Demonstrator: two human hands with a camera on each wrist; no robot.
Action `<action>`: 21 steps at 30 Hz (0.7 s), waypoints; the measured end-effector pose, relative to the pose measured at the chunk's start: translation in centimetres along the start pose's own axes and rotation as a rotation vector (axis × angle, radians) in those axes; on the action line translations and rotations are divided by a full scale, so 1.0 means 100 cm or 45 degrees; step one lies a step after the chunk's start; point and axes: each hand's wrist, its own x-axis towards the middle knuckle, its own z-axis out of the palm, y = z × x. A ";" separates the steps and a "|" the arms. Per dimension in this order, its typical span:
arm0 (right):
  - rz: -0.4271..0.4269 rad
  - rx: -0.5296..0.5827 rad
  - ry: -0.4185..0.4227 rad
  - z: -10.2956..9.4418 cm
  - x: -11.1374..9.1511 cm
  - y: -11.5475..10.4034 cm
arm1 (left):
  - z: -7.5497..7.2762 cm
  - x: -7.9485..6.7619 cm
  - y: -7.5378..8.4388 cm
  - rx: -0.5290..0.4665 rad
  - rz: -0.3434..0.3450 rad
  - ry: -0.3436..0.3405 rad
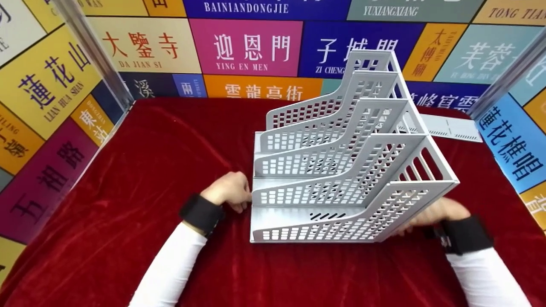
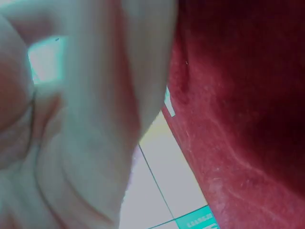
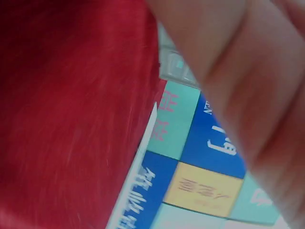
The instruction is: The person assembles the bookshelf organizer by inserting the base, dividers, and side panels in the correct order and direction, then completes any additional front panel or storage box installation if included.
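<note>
A light grey file rack (image 1: 307, 192) with perforated dividers stands upright on the red cloth, its tall back toward the right. At its low left edge is my left hand (image 1: 230, 189), with curled fingers gripping the edge of the base. My right hand (image 1: 439, 213) is at the rack's tall right side, low down; its fingertips are partly hidden behind the panel and blurred. Close up, the left wrist view shows bent fingers (image 2: 100, 109), and the right wrist view shows blurred fingers (image 3: 238, 71); neither view shows the contact with the rack.
Red velvet cloth (image 1: 140, 179) covers the table. Behind the rack at the right lies a flat light grey slotted panel (image 1: 452, 128). Colourful printed sign panels (image 1: 251, 47) and metal posts (image 1: 98, 55) border the table's back and sides.
</note>
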 end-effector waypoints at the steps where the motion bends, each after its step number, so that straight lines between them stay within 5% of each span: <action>1: 0.083 0.025 -0.046 0.005 0.006 -0.022 | 0.001 0.000 0.000 0.019 0.000 -0.056; 5: 0.229 0.168 -0.067 0.026 0.021 -0.067 | 0.002 0.003 -0.006 -0.032 0.037 -0.317; 10: 0.232 0.099 -0.059 0.034 0.025 -0.080 | -0.004 0.009 -0.016 -0.103 0.107 -0.561; 14: 0.180 0.048 -0.073 0.035 0.025 -0.065 | -0.004 0.010 -0.018 -0.157 0.105 -0.598; 21: 0.112 0.040 -0.097 0.035 0.027 -0.059 | 0.003 0.010 -0.014 -0.246 0.029 -0.533</action>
